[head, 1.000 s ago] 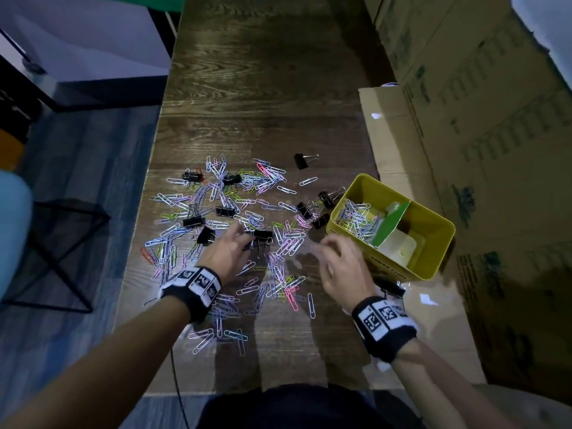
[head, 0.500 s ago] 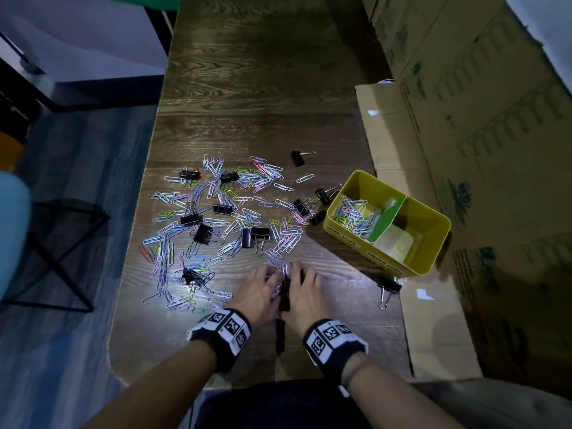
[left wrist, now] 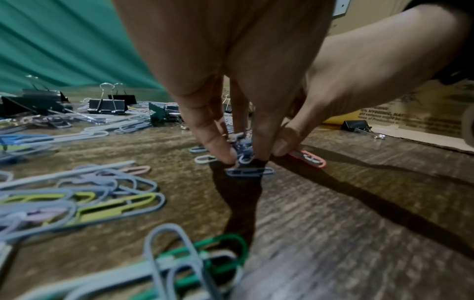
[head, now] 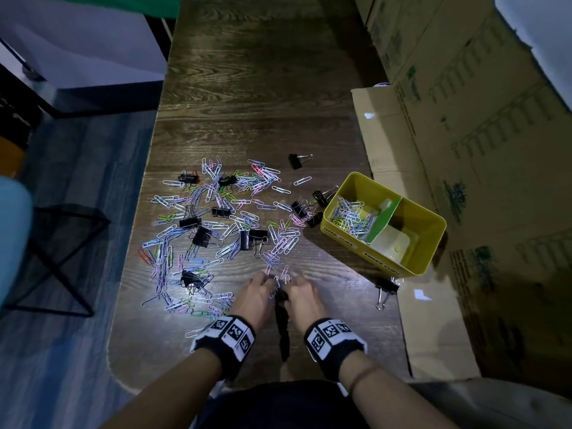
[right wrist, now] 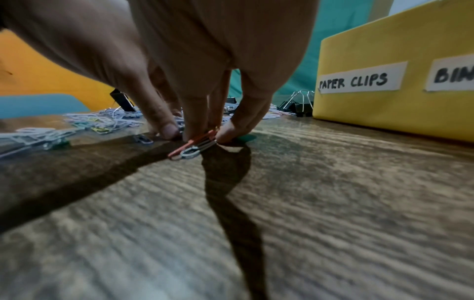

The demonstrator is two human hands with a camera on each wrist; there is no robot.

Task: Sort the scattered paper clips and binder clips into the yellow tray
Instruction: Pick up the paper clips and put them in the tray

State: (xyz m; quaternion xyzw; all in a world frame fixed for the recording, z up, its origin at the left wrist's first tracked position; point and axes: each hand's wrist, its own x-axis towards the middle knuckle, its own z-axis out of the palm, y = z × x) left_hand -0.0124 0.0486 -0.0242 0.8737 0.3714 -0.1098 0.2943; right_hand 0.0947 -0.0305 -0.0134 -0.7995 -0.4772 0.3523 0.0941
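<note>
Many coloured paper clips (head: 216,218) and black binder clips (head: 252,238) lie scattered on the dark wooden table (head: 263,88). My left hand (head: 266,281) (left wrist: 246,156) and right hand (head: 291,281) (right wrist: 197,136) meet fingertip to fingertip near the table's front. Together they pinch a small bunch of paper clips (head: 278,284) against the wood; a red clip (right wrist: 189,145) sticks out under my right fingers. The yellow tray (head: 340,235) (right wrist: 384,109) stands to the right. A green divider (head: 383,218) splits it, and paper clips (head: 349,216) fill its left compartment, labelled PAPER CLIPS.
One binder clip (head: 385,287) lies at the edge of a flat cardboard sheet (head: 433,320) right of my hands, another (head: 295,161) sits far behind the pile. Cardboard boxes (head: 464,119) stand along the right. A black stool (head: 62,258) is beyond the table's left edge.
Both hands drew back from the pile toward the table's near edge and came together, dragging a small bunch of paper clips with them. Over the last half second they barely moved.
</note>
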